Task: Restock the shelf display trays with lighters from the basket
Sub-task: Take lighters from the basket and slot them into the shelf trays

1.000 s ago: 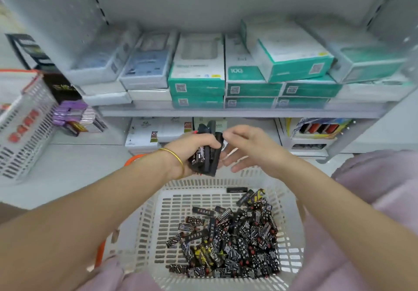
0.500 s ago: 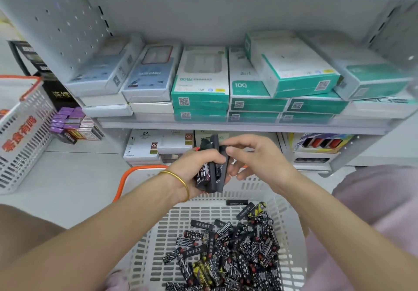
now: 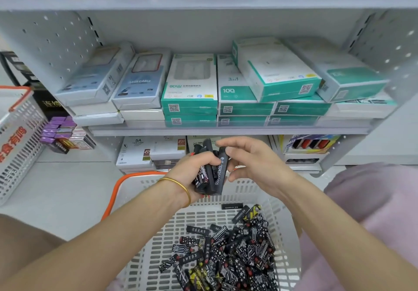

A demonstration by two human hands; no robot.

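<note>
At the far left edge a white slatted plastic basket with red lettering [image 3: 19,139] is seen, and just beside it a stack of small purple boxes [image 3: 59,127] is placed on the floor level of the neighbouring bay. The grey metal shelf unit [image 3: 226,130] fills the upper part of the view. On its middle board pale blue and white flat boxes [image 3: 138,82] are leaned at the left, and green-and-white cardboard boxes [image 3: 190,87] are stacked to the right of them.

Below this board, in the centre, the left hand [image 3: 192,168] is held up with a thin gold bangle [image 3: 179,187] on the wrist. Its fingers are clenched around a bundle of black patterned lighters [image 3: 203,177], which is kept upright above the far rim of the basket. The black lighter with white digits [image 3: 221,173] stands at the right side of this bundle. Its top is pinched between the thumb and forefinger of the right hand [image 3: 253,164], while the other fingers are curled loosely under it.

Underneath the hands, a white perforated plastic basket with an orange handle [image 3: 156,245] is seen, and a loose pile of black, white and yellow lighters [image 3: 233,254] is lying in its right half.

On the lower board at the right, a colourful cardboard display tray [image 3: 309,144] is seen with a row of red and dark lighters in it, well apart from the hands. Pale pink cloth [image 3: 375,211] is visible at the right edge
</note>
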